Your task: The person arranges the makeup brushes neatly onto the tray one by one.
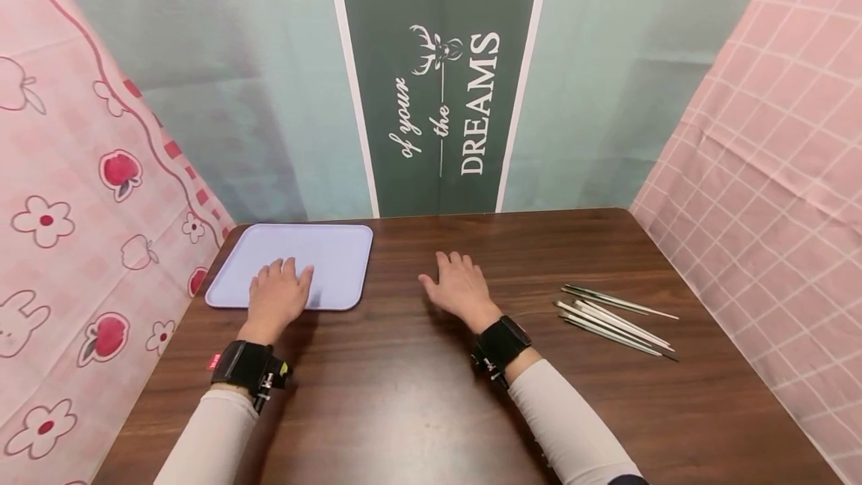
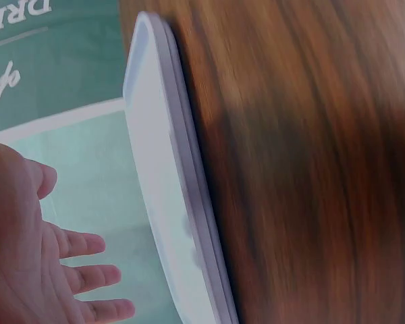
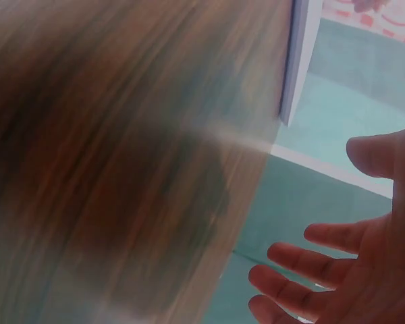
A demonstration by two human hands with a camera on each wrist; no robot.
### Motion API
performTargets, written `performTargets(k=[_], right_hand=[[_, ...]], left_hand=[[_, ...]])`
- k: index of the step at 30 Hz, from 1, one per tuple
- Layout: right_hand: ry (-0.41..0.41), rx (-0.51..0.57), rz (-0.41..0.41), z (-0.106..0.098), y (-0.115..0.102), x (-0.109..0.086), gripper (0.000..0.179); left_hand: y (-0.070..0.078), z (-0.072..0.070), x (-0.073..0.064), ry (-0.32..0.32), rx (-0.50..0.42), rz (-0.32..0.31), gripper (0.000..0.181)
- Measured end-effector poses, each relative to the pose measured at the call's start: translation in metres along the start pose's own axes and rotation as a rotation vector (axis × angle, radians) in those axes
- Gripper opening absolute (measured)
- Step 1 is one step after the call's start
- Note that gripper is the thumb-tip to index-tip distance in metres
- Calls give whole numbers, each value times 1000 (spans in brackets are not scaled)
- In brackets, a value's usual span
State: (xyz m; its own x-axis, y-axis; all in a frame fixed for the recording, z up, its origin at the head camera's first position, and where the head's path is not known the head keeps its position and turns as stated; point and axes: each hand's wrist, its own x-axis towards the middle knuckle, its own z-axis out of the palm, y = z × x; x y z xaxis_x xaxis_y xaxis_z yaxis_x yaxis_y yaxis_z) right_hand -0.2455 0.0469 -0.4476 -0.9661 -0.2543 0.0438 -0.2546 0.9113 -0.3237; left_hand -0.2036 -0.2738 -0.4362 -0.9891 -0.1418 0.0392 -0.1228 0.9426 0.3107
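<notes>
My left hand [image 1: 279, 296] hovers above the front part of a pale lavender tray [image 1: 337, 264], palm down with its fingers spread and holding nothing. In the left wrist view a gap shows between the left hand [image 2: 27, 250] and the tray's rim [image 2: 182, 135]. Over the middle of the table is my right hand [image 1: 459, 287], its fingers loosely extended and nothing in its grasp. The right wrist view shows that hand [image 3: 351, 263] raised off the wood. Several thin paintbrushes [image 1: 616, 324] lie in a loose bunch to the right of the right hand.
The dark brown wooden table [image 1: 404, 388] ends at a green curtain [image 1: 438, 193] with white lettering at the back. A pink patterned cloth [image 1: 101, 245] hangs on the left, and a pink checked cloth [image 1: 774, 208] on the right. Each wrist wears a black strapped camera.
</notes>
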Motion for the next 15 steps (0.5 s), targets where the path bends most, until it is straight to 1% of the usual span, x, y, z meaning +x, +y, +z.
performTargets(k=[2, 9, 15], right_hand=[[-6, 4, -2, 2, -5, 2, 69], [-45, -1, -6, 6, -22, 8, 69], [-70, -11, -8, 11, -37, 14, 67]], left_hand=[[-8, -3, 2, 3, 3, -11, 67], [-35, -13, 12, -38, -14, -55, 71], [-59, -23, 20, -53, 2, -77, 72]])
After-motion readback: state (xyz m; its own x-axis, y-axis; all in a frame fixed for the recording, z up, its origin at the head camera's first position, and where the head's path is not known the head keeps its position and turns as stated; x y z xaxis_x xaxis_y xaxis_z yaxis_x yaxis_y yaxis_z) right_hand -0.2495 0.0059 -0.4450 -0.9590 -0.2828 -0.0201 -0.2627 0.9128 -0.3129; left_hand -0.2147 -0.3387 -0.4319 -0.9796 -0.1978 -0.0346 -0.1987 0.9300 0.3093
